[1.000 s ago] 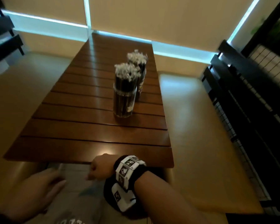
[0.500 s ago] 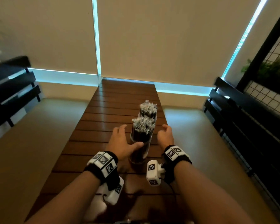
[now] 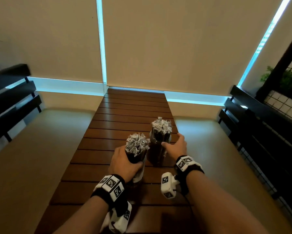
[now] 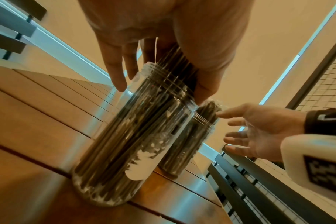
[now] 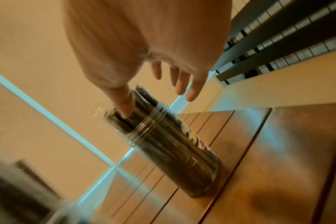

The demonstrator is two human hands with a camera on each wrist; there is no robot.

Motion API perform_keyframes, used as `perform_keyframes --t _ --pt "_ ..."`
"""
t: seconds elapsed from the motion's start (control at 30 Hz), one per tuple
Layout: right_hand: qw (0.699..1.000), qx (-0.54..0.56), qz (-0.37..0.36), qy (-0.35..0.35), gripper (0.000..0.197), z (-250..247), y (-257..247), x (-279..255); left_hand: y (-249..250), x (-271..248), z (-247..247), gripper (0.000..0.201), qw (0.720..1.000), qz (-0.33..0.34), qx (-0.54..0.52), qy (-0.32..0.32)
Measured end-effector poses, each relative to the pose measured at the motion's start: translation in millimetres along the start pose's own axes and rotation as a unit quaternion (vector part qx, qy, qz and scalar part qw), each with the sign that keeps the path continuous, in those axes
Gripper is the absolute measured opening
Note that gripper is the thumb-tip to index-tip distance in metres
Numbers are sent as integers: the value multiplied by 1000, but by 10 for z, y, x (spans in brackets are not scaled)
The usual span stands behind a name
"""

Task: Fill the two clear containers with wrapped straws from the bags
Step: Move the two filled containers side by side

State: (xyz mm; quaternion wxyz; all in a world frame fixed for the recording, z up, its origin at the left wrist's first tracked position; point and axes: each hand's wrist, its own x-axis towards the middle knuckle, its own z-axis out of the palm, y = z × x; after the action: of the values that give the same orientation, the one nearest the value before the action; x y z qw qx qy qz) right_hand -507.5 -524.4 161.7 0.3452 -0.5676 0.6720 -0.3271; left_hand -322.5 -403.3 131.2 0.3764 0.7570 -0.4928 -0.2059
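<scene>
The left grip [image 3: 125,162] is clamped around the near clear container [image 4: 125,136], thumb on one side and fingers on the other, just below its threaded neck. That container is seen standing on the slatted wooden desk [image 3: 94,159], packed with dark wrapped straws [image 3: 137,145] whose crinkled white wrapper ends bristle out of the top. A white label patch is carried on its wall; no writing on it can be read, as the patch is blurred. Black-and-white square marker tags are worn on both wrist bands, patterns only, no letters.

Just beyond and to the right, the far clear container [image 3: 159,149] is also stood upright on the desk, likewise crammed with straws. The right grip [image 3: 175,146] is spread wide beside it, released and grasping nothing; its thumb tip [image 5: 125,109] is laid against the straws above the rim, while the other fingers are held apart from the container. A coloured label is glimpsed on this container's side, too smeared to be read.

Farther back, pale roller blinds [image 3: 175,44] are drawn down behind the desk.
</scene>
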Motion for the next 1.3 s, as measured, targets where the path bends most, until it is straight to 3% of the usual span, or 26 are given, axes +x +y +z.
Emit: perform_keyframes --t 0.1,0.17,0.43,0.63,0.77,0.93,1.3 --pt "998 -56 -23 -30 122 146 -20 263 -42 101 -126 79 1000 -20 2 2" --pt "997 -58 -31 -41 135 303 45 443 -53 156 -180 79 999 -32 2 0" --pt "1000 2 -16 -21 99 492 29 375 -65 584 -348 73 998 -57 19 -13" --pt "1000 12 -18 -23 94 568 -38 437 -24 1098 -337 67 995 -84 56 -24" --pt "999 36 -25 -15 95 750 -100 480 -149 1550 -136 86 995 -81 51 -5" --pt "998 51 -27 -14 93 1001 -297 618 -126 1910 -53 59 995 -65 69 -2" --pt "997 69 -28 -27 95 1228 -503 1070 -56 2424 -18 48 997 -43 62 -1"
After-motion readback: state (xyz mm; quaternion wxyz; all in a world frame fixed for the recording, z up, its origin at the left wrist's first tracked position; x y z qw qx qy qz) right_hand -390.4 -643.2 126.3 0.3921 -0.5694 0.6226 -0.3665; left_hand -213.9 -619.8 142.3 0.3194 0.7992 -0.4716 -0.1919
